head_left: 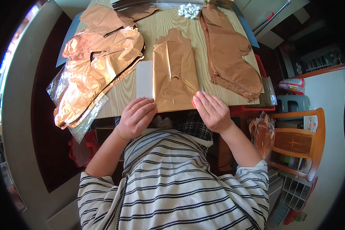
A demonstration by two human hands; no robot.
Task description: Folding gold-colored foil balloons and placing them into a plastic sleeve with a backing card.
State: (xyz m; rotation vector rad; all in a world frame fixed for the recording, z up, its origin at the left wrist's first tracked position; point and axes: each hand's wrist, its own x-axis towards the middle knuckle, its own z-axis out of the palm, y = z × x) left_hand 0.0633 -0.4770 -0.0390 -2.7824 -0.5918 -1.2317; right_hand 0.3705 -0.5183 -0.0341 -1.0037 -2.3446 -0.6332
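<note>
A flat copper-coloured foil balloon, folded into a narrow strip, lies in front of me with its near edge at the table's front edge. My left hand is closed, fingertips pinching its near left corner. At the near right corner, my right hand has its fingers pressed together on the foil. A small orange-red patch shows at those fingertips; I cannot tell what it is. Partly beneath the balloon's left side lies a pale grey card, close to my left hand.
Flat foil balloons lie in a stack on the left and another on the right. Small white pieces sit in a heap at the far side. Clear plastic bags hang over the left edge. A wooden chair stands right.
</note>
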